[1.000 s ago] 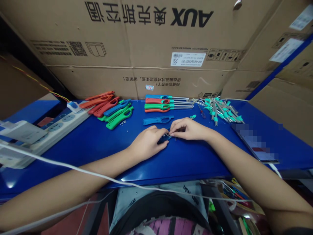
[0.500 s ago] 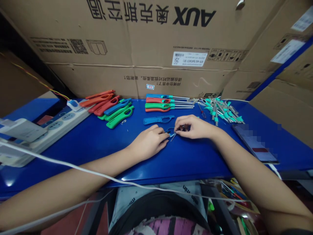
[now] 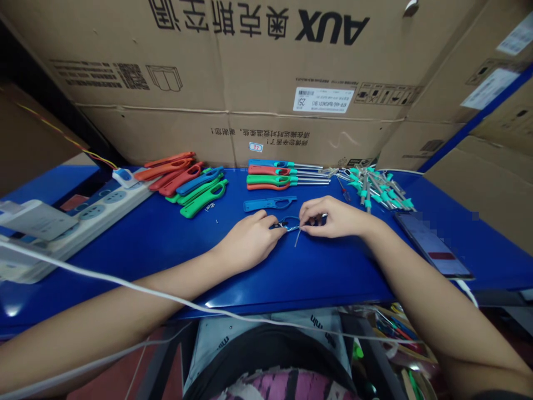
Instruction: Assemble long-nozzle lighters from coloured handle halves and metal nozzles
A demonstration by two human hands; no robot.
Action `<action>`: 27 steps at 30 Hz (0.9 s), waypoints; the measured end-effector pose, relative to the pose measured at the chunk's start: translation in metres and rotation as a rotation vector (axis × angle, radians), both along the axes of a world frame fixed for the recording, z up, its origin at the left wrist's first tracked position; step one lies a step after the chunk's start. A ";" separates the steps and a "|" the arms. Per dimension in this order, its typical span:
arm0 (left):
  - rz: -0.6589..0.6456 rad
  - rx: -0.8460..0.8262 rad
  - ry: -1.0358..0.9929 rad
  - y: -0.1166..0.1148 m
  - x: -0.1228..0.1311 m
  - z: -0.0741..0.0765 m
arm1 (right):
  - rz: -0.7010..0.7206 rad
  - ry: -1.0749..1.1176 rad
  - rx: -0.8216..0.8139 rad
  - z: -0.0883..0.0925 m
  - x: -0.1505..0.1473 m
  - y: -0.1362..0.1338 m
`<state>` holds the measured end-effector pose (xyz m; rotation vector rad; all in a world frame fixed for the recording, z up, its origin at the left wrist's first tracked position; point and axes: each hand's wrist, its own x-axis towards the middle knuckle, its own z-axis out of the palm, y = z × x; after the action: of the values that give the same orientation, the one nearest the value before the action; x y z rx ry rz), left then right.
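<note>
Handles (image 3: 183, 182) left, lighters (image 3: 259, 180) centre, phone (image 3: 435, 244) right, cardboard (image 3: 166, 130) behind

A dark right sleeve edge (image 3: 508, 393) shows, plus pink clothing (image 3: 283, 384) with black markings.

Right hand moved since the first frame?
Yes, slightly to the right. Against the blue handle lying on the table, the right hand had its fingertips short of the handle's right end; now they are just past it.
</note>
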<state>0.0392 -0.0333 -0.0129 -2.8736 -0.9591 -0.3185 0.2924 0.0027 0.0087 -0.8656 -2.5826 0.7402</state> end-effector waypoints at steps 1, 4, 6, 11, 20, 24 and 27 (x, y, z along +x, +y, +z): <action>0.005 0.009 0.011 0.000 0.000 0.001 | 0.001 0.001 -0.001 0.000 0.000 0.000; 0.008 0.018 0.026 0.001 -0.001 0.001 | -0.004 0.010 -0.006 -0.002 0.001 0.000; 0.006 0.019 0.029 0.002 -0.002 0.001 | -0.013 0.012 -0.003 -0.002 0.001 0.000; 0.005 0.017 -0.003 0.007 -0.004 -0.001 | -0.029 0.012 0.007 -0.001 -0.001 -0.001; -0.020 0.015 -0.031 0.010 -0.006 -0.002 | -0.001 -0.008 0.044 -0.003 -0.003 -0.001; -0.022 0.012 -0.041 0.010 -0.007 -0.002 | -0.005 -0.011 0.051 -0.003 -0.004 -0.003; -0.019 0.018 -0.044 0.009 -0.006 -0.002 | -0.002 0.002 0.042 -0.003 -0.005 -0.003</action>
<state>0.0330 -0.0239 -0.0153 -2.8721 -0.9320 -0.3918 0.2875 -0.0006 0.0060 -0.8538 -2.5859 0.6841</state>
